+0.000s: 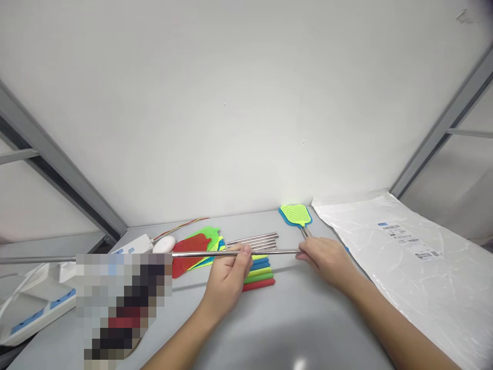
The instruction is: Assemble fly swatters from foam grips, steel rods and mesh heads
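A long, thin metal rod (275, 252) runs level across the view, from the left edge to my right hand. My left hand (227, 275) is closed around it near the middle, thumb on top. At the rod's right end, the fingers of my right hand (323, 261) pinch it. Several shorter metal rods (254, 239) lie behind my left hand. Coloured handle tubes (260, 277) in red, green, yellow and blue lie beside that hand, partly covered by it. Beyond my right hand rest a yellow-green fly swatter head (296, 214) and a blue one under it.
Red (192, 249) and green (210, 234) swatter heads lie in a pile at the left. White power strips (42, 313), a round white object (164, 244) and a pixelated patch are further left. A white plastic mailer (404, 267) with a label covers the right side.
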Demonstrator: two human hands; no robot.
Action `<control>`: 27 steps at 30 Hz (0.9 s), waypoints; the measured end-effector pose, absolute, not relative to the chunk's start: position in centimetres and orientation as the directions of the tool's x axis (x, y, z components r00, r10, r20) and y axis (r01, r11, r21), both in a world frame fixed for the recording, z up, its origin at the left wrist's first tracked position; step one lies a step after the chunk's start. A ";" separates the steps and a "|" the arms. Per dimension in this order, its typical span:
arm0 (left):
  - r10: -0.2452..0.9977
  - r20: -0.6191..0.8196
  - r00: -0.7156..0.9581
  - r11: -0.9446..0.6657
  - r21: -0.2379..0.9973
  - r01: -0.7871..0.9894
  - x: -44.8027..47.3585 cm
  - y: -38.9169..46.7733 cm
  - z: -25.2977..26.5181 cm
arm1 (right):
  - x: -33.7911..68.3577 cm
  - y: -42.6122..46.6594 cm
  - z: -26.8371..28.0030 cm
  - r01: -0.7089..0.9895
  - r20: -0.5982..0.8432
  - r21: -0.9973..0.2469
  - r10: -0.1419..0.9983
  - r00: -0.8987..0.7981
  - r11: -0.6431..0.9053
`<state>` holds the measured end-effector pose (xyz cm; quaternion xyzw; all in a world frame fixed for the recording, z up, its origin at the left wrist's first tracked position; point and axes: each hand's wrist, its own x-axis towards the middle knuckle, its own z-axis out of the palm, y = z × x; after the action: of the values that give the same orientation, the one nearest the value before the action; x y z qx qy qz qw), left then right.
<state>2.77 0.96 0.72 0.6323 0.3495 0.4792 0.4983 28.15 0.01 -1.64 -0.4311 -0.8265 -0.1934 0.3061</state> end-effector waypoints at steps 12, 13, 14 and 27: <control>0.931 0.320 0.178 -0.326 0.945 0.006 3.4 2.8 2.6 | 31.6 0.5 -1.3 0.920 0.605 -0.033 0.740 -0.293 0.391; 0.928 0.328 0.174 -0.333 0.943 0.003 3.6 3.1 2.8 | 31.9 0.5 -1.2 0.925 0.601 -0.048 0.751 -0.274 0.376; 0.928 0.329 0.174 -0.332 0.943 -0.013 3.9 3.2 3.0 | 32.3 0.6 -1.2 0.929 0.599 -0.061 0.758 -0.258 0.364; 0.960 0.217 0.175 -0.199 0.973 -0.116 8.3 4.6 3.6 | 35.7 1.3 -1.1 0.938 0.614 -0.176 0.778 -0.132 0.298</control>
<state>8.28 4.65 3.57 0.5697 0.3707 0.5243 0.5130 35.69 1.34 -1.07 -0.5785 -0.7416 -0.1269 0.3150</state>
